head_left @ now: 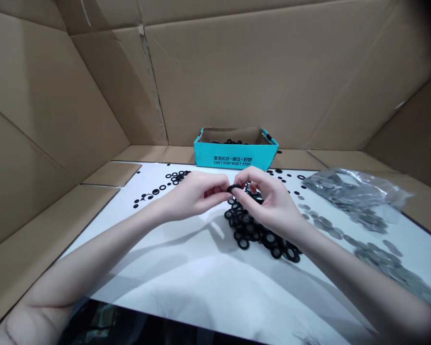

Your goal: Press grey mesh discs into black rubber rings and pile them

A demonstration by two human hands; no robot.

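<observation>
With both hands nearly together over the middle of the desk (187, 268), left hand (197, 192) and right hand (269, 196) pinched on one black ring (233, 188), held between their fingertips. Under and beside the right hand: one heap of black rings (249, 227), many with pale centres. Right side: loose grey discs (391, 263); farther, a clear bag (348, 189) of the same. Left, beyond the left hand: scattered black pieces (156, 191). Far edge: one turquoise box (233, 154), open-topped, black pieces inside. Behind: cardboard walls (255, 76).
</observation>
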